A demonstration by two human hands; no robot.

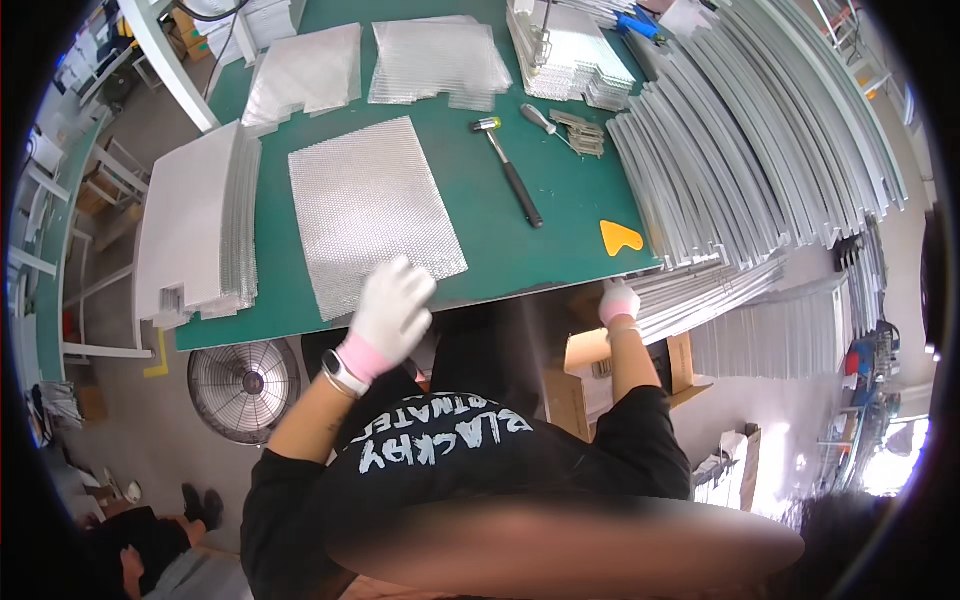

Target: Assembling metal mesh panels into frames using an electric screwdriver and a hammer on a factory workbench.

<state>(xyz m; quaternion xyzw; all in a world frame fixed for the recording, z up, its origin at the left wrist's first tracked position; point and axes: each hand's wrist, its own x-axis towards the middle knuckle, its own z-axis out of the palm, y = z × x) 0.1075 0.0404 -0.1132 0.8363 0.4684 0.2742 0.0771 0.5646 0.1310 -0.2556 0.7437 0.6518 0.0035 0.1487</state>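
Note:
Both my hands wear white gloves with pink cuffs. My left hand [392, 308] is at the near edge of a silver mesh sheet [372, 205] lying on the green table, its fingers loosely extended and nothing visible in them. Down by the table's front edge, my right hand [620, 302] is closed beside the ends of long silver metal strips [700, 298] under the tabletop; what it grips is hidden. A rubber-headed mallet [512, 182] and a yellow scraper [621, 238] lie on the table between the sheet and the strips.
Stacked sheets [195, 220] stand at the left, with more mesh sheets [438, 60] at the back. A screwdriver [540, 120] lies beside small metal pieces [580, 133]. Long metal frames [740, 130] crowd the right. Below are a fan [245, 388] and a cardboard box [568, 400].

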